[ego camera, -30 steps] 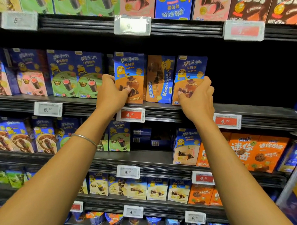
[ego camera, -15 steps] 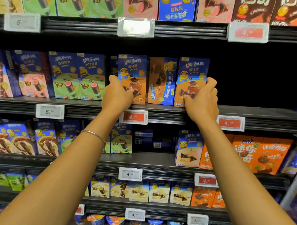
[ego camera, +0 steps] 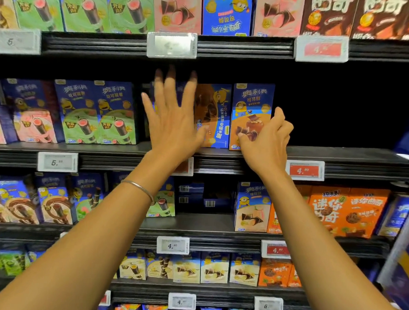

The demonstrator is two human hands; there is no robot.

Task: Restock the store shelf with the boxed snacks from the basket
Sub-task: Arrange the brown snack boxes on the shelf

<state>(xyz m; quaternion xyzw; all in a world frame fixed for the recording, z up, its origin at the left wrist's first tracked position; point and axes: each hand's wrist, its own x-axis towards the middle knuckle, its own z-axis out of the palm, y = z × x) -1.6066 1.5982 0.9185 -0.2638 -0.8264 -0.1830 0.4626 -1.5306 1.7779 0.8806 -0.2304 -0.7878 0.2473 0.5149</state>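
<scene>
Two raised hands: left hand [ego camera: 174,127] splayed flat, right hand [ego camera: 267,143] gripping the blue-orange box [ego camera: 252,103].

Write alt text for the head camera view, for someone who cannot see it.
A person's right hand grips a blue-and-orange snack box standing at the right end of a row on a store shelf, while the left hand, open with fingers spread, is raised before the neighbouring boxes. Price tags line the shelf edges.

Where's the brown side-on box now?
Head view, centre: the brown side-on box stands on the second shelf down, between the left hand and the blue-and-orange box the right hand grips.
</scene>
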